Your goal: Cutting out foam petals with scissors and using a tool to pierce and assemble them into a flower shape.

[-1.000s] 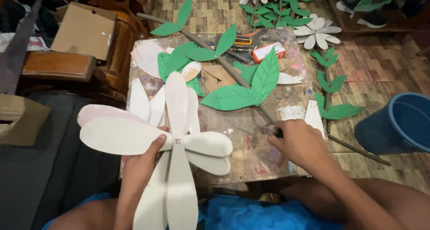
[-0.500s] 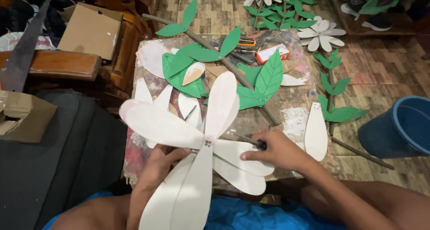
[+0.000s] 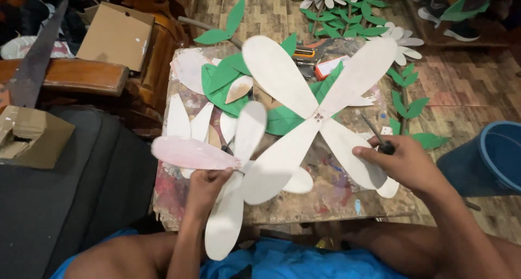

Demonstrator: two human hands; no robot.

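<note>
Above the paint-stained wooden desk (image 3: pixel 325 200), left hand (image 3: pixel 209 184) is closed around the centre of a white cut-out paper flower with long rounded petals (image 3: pixel 239 165), lifted over the near desk edge. Right hand (image 3: pixel 404 162) is curled shut on a thin dark pointed tool (image 3: pixel 377 138). A second white four-petal paper flower (image 3: pixel 320 116) sits raised between both hands, overlapping the first. Green paper leaves on a stem (image 3: pixel 228 81) lie behind on the desk. Blue plastic bucket (image 3: pixel 496 154) stands on the floor at right, cardboard box (image 3: pixel 116 37) far left.
</note>
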